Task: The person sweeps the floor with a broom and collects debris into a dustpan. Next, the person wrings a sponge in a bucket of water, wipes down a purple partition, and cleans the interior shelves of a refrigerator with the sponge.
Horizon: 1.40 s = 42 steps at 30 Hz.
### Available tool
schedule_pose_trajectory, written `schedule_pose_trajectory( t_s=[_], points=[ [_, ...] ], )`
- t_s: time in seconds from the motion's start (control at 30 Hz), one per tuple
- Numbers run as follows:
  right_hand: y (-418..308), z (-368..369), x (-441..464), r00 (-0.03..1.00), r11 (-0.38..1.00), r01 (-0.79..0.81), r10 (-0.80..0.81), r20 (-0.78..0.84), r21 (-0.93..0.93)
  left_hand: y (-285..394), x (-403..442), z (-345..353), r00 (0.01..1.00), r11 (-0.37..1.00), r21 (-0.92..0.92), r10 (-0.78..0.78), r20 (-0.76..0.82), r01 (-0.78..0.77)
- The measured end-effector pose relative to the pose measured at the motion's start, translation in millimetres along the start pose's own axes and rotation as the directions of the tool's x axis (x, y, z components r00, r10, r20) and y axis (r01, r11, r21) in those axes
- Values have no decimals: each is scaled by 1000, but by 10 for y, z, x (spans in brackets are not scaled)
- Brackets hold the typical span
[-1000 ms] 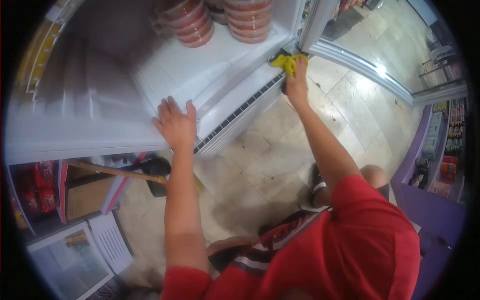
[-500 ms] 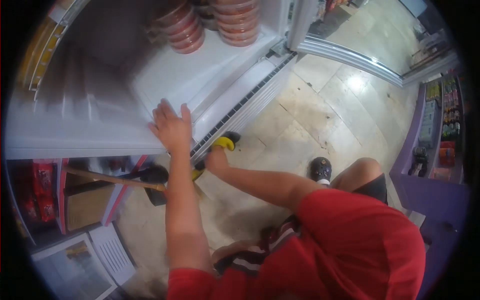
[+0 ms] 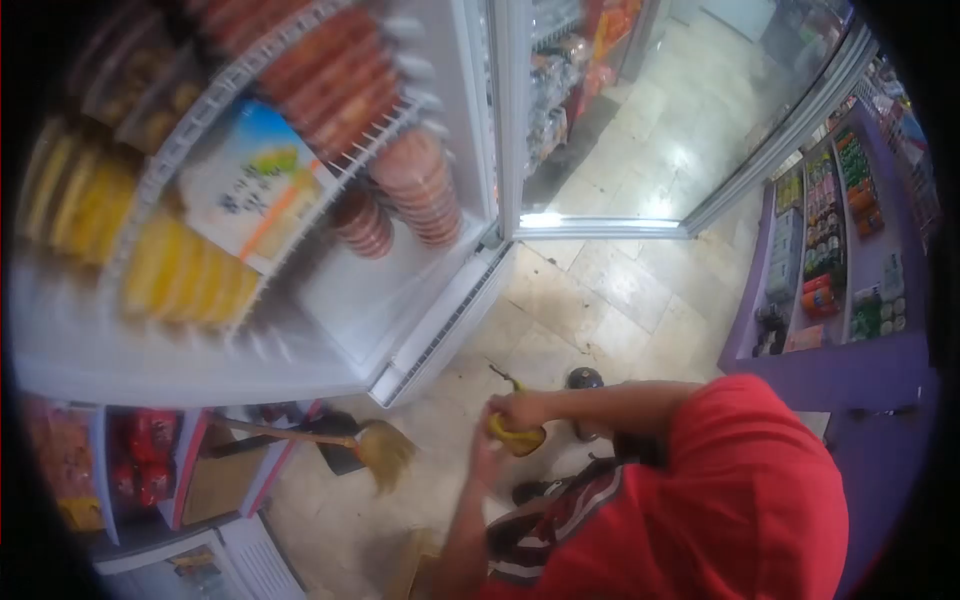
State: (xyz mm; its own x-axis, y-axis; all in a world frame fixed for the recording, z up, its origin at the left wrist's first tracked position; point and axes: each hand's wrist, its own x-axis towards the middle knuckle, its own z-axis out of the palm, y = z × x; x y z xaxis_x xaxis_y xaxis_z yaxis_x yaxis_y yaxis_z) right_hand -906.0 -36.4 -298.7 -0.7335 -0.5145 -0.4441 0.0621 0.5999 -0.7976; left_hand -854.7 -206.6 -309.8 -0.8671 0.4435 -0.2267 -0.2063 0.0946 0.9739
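My right hand (image 3: 522, 408) is closed around a yellow-and-black tool (image 3: 520, 440) in front of my body. A thin dark tip sticks out above the fingers; the tool's exact kind is unclear. Close against it is my left hand (image 3: 485, 455), whose blurred fingers overlap the right hand and the tool. Ahead on the left stands an open upright fridge (image 3: 330, 300). Stacked clear tubs with reddish contents (image 3: 425, 190) stand on its floor, and yellow packs (image 3: 170, 265) sit on a wire shelf.
The fridge's glass door (image 3: 610, 228) stands swung out to the right. A straw broom (image 3: 385, 455) leans by a dark dustpan (image 3: 340, 440) below the fridge. Purple shelving (image 3: 745, 345) with bottles and cans lines the right. A white-framed unit (image 3: 265, 565) sits at lower left.
My left hand has left the fridge floor and come to my right hand. The right hand has drawn the tool back from the fridge's lower front edge. My view has shifted, showing more shelves.
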Motion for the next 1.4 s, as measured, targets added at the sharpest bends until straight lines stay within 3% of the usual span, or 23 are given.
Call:
schedule_pose_trajectory(
  t_s=[0.13, 0.2, 0.3, 0.33, 0.43, 0.47, 0.53, 0.57, 0.63, 0.67, 0.77, 0.8, 0.9, 0.97, 1.0, 1.03, 1.1, 1.13, 1.17, 1.2, 1.23, 1.33, 1.4],
  points=[
    [-1112, -886, -995, 999, 978, -49, 46, -23, -201, 1400, -273, 420, 982, 974, 198, -78, -170, 112],
    [-1318, -1076, -1311, 758, 777, 244, -526, -386, -581, 1893, -368, 345, 966, 941, 304, -72, -248, 149],
    [-2084, -1495, -1964, 814, 912, 208, -362, -455, -354, 2681, -463, 5, 871, 576, 689, 460, 172, -440],
    [-2312, -1630, -2177, 844, 960, 168, -257, -470, -225, 3083, -547, -18, 868, 570, 700, 474, 149, -431],
    [-2789, -1892, -2609, 846, 949, 316, -274, -457, 17, 4305, -933, -22, 946, 890, 432, -254, 202, 147],
    [-2925, -1942, -2702, 851, 918, 368, -266, -453, 151, 4175, -946, -60, 954, 888, 437, -244, 175, 147],
    [-3189, -2041, -2879, 850, 935, 329, -233, -472, 131, 3635, -802, -130, 985, 994, -91, -71, -157, 57],
    [-3284, -2062, -2971, 849, 956, 263, -167, -502, 126, 3915, -920, 57, 983, 994, -91, -67, -174, 52],
    [-3290, -2067, -3134, 852, 973, 194, -105, -513, 123, 4657, -1155, 583, 934, 558, -829, -321, -160, 50],
    [-3234, -2074, -3179, 859, 986, 165, -148, -491, -8, 4534, -1183, 742, 929, 555, -831, -325, -177, 36],
    [-3056, -2210, -3300, 872, 952, 144, -252, -419, -271, 3951, -1181, 1035, 982, 31, -982, 31, 187, 186],
    [-2949, -2316, -3395, 847, 944, 176, -289, -445, -278, 3966, -1242, 1100, 986, 30, -986, 24, 163, 163],
    [-2859, -2794, -3757, 806, 950, 285, -310, -505, -128, 4252, -1313, 1166, 989, 514, -853, 143, -19, -91],
    [-2707, -3197, -4076, 658, 944, 288, -317, -683, -162, 4765, -1470, 1357, 941, 485, -838, 328, -88, -248],
    [-2643, -3481, -4271, 525, 941, 227, -336, -782, -253, 5024, -1360, 1403, 938, 483, -834, 330, -109, -267],
    [-2521, -3770, -4493, 357, 928, 226, -361, -861, -295, 5280, -1219, 1428, 762, 512, -710, 646, -53, -483],
    [-2149, -4447, -4946, -5, 942, 23, -336, -942, -336, 5293, -1083, 1593, 502, 446, -565, 862, 65, -694],
    [-1804, -4865, -5142, -143, 925, 147, -330, -933, -350, 5083, -971, 1684, 663, 364, -590, 610, -434, -721],
    [-1660, -5152, -5381, -177, 972, 169, -136, -975, -167, 4998, -889, 1740, 665, 311, -589, 394, -635, -746],
    [-1380, -5501, -5560, -271, 974, 108, -166, -948, -201, 4912, -807, 1796, 609, 274, -560, 143, -780, -782],
    [-1166, -5762, -5670, -362, 973, 43, -196, -911, -227, 4887, -739, 1832, 592, 418, -467, 245, -768, -779],
    [-1030, -5990, -5728, -254, 966, 182, -134, -958, -183, 4954, -687, 1884, 583, 648, -217, 424, -693, -730],
    [-896, -6097, -5676, -165, 955, 270, -84, -983, -127, 5147, -890, 1698, 556, 862, 335, 503, -662, -381]
  ],
)
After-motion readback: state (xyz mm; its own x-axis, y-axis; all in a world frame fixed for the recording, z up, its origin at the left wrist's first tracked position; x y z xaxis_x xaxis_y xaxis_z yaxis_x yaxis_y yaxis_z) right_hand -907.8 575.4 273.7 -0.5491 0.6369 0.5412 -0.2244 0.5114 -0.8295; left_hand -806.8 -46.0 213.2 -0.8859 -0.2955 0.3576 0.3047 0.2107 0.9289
